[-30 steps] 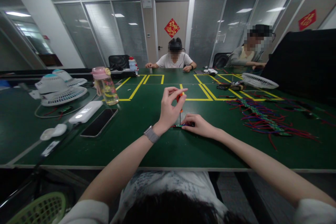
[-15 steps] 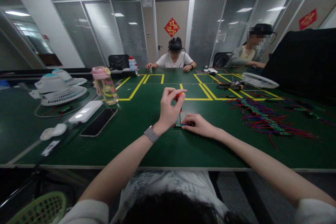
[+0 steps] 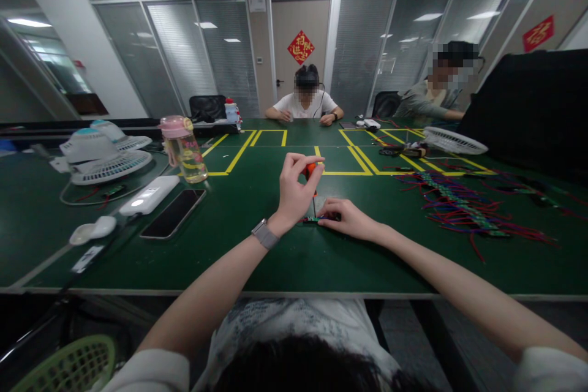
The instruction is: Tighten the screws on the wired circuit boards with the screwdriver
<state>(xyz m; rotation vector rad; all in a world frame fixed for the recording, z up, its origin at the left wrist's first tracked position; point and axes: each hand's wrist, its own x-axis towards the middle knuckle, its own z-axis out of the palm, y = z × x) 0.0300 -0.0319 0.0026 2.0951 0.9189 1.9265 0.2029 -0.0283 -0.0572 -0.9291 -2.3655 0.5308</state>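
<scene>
My left hand (image 3: 296, 187) is closed around the orange-red handle of a screwdriver (image 3: 311, 168), which stands nearly upright. Its thin shaft runs down to a small green circuit board (image 3: 310, 220) lying on the green table (image 3: 275, 266). My right hand (image 3: 346, 218) rests on the tabletop, its thumb and fingers pinching the right end of that board and its wires. Those fingers partly cover the board, and the exact spot the tip touches is too small to make out.
To the right lies a long row of circuit boards (image 3: 463, 203) with red and blue wires. On the left are a phone (image 3: 173, 214), a white power bank (image 3: 149, 196), a pink-lidded bottle (image 3: 186, 153) and white fans (image 3: 108, 162). Two people sit across the table.
The screwdriver handle has tilted slightly to the left in my left hand. My right hand keeps its place on the board. The person opposite has drawn one hand inward.
</scene>
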